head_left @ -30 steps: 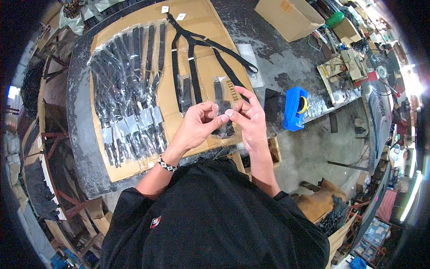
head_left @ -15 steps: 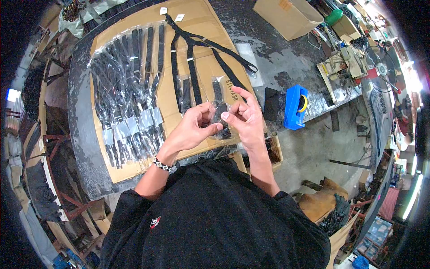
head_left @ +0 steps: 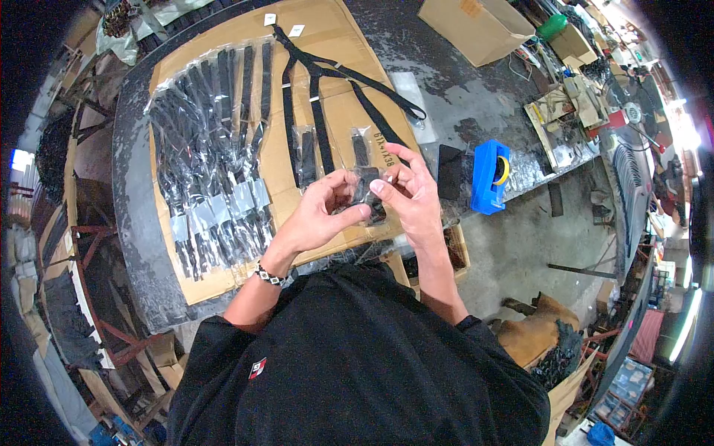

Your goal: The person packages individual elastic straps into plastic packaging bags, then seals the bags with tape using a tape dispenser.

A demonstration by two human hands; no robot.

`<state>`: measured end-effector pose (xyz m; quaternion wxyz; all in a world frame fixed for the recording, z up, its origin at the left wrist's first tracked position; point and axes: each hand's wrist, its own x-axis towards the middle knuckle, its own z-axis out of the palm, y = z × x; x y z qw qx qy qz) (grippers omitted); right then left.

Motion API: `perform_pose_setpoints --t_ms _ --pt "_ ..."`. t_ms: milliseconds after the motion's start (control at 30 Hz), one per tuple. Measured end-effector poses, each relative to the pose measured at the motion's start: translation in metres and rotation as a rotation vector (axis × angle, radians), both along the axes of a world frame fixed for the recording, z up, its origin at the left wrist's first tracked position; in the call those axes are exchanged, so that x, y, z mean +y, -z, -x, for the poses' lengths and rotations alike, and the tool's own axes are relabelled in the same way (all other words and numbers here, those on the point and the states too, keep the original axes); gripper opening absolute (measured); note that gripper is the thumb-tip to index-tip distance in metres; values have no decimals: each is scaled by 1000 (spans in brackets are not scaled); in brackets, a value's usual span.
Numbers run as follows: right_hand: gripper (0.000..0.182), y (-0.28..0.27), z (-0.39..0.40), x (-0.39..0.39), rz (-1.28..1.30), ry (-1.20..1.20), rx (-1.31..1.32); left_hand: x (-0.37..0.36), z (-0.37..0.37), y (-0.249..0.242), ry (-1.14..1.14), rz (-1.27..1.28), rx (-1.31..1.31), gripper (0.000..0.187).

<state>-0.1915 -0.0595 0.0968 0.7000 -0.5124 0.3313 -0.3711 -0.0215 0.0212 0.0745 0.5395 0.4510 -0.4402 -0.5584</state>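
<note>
Near the cardboard's front edge, my left hand (head_left: 323, 212) and my right hand (head_left: 411, 195) pinch a clear plastic bag (head_left: 366, 187) with a black strap inside. My right thumb presses against the bag's upper right part, with the index finger raised away. My left fingers curl behind the bag's left side, partly hidden. Just beyond my hands, more black strap in clear plastic (head_left: 307, 152) lies on the cardboard. Unwrapped black suspenders (head_left: 318, 104) are spread out above, with white tags (head_left: 297, 30) at their top end.
Several plastic-bagged black straps (head_left: 216, 134) lie in a row on the cardboard sheet (head_left: 286, 201) at left. To the right stand a blue tape dispenser (head_left: 485, 182) and a black flat piece (head_left: 449, 171). An open cardboard box (head_left: 476, 33) sits farther back on the dark table (head_left: 446, 93).
My right thumb and fingers have shifted slightly to the right along the bag. My left hand stays nearly in place. The things on the table have not moved.
</note>
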Motion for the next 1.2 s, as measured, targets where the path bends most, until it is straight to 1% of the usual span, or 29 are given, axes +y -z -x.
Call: perform_pose_setpoints --t_ms 100,200,267,367,467,567,600,667,733,800,900,1000,1067,1100,1133,1167,1200 --pt "65 -2 0 1 21 -26 44 -3 1 6 -52 -44 6 25" --pt "65 6 -2 2 160 -57 35 -3 0 8 -46 -41 -29 22" --pt "66 8 -2 2 148 -61 39 -1 -1 5 -2 -52 -92 25" --pt "64 5 -3 5 114 -29 23 -2 4 6 -12 0 28 25" --pt "61 7 -9 8 80 27 -19 0 4 -13 -5 23 -87 27" --pt "60 9 -14 8 45 64 -46 -3 5 -10 -27 -37 -25 29" --pt "59 9 -14 8 32 73 -51 -3 4 -8 -22 -26 -71 29" --pt "59 5 -11 6 45 33 -10 -3 1 -3 -17 -3 -162 29" --pt "59 4 -8 5 77 -17 -1 -5 0 9 -40 -41 -38 30" --pt "59 5 -7 3 129 -70 -20 -5 1 11 -44 -49 -15 30" --pt "53 9 -6 2 89 -28 -3 -4 2 -3 -5 -21 -97 30" --pt "45 10 -14 1 -69 115 -16 -1 4 -12 44 -20 -118 29" --pt "41 5 -13 0 -8 97 13 0 11 -15 52 -11 -138 29" --pt "39 3 -12 -1 23 89 25 -1 10 -13 28 -19 -88 29" --pt "42 7 -9 -4 74 65 28 -3 10 -8 7 -28 -39 30" --pt "45 7 -7 -3 61 49 7 -5 11 -5 -12 -38 14 30" --pt "47 7 -5 -3 52 33 -12 -4 4 -4 7 -62 -118 26"
